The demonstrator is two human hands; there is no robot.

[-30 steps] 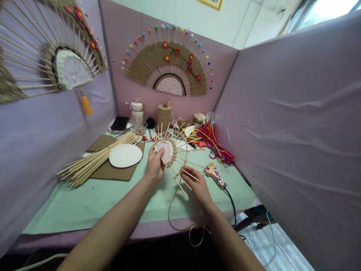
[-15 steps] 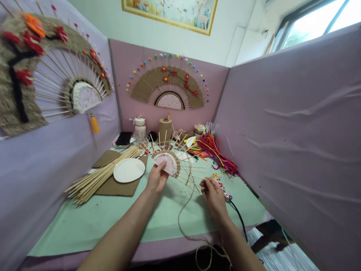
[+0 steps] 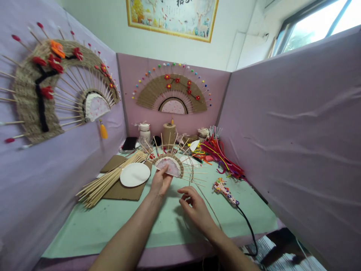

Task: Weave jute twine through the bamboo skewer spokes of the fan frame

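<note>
My left hand pinches the lower edge of a half-made fan: a pink half-disc ringed with woven twine, thin wooden skewers sticking out all round. My right hand hovers low over the green mat, just right of and below the fan, fingers curled loosely. A strand of jute twine runs from the fan's right side down past that hand; whether the fingers grip it is hidden.
A bundle of skewers, a white paper disc and brown cardboard lie at left. A patterned glue gun with black cord lies at right, pipe cleaners behind. Twine spool and jar stand at the back. Fabric walls carry finished fans.
My right hand has left the skewer tips at the fan's right and moved down-left toward me. The left hand keeps the fan. My view has tilted upward.
</note>
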